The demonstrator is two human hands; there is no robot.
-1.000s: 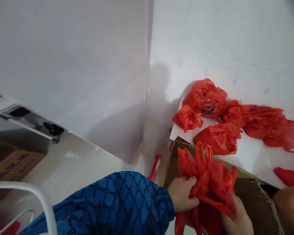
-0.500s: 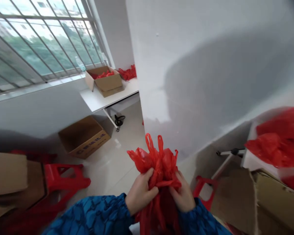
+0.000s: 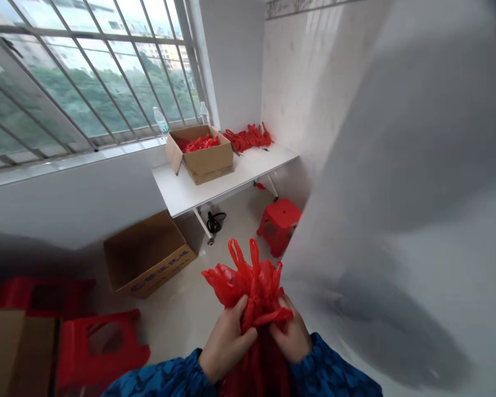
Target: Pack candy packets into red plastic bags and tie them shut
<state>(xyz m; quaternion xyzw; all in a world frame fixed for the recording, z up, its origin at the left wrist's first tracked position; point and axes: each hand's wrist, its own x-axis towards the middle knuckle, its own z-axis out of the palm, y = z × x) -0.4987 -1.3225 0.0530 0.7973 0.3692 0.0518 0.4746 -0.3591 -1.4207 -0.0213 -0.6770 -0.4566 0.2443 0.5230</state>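
Note:
Low in the centre of the head view, I hold a bunch of red plastic bags gathered at the neck. Two loop handles stick up from the top, and the lower part hangs down out of the frame. My left hand is closed on the bunch's left side, thumb pressed on the plastic. On the other side my right hand grips it in the same way. How many bags are in the bunch I cannot tell.
Ahead, a white table bears a cardboard box with red bags inside and a red bag pile. Below stand an open carton and a red stool. More red stools are at left; a white wall closes the right.
The view has swung right and moved nearer the table, so more of the table and a red stool show past the wall. Both hands still grip the red bags.

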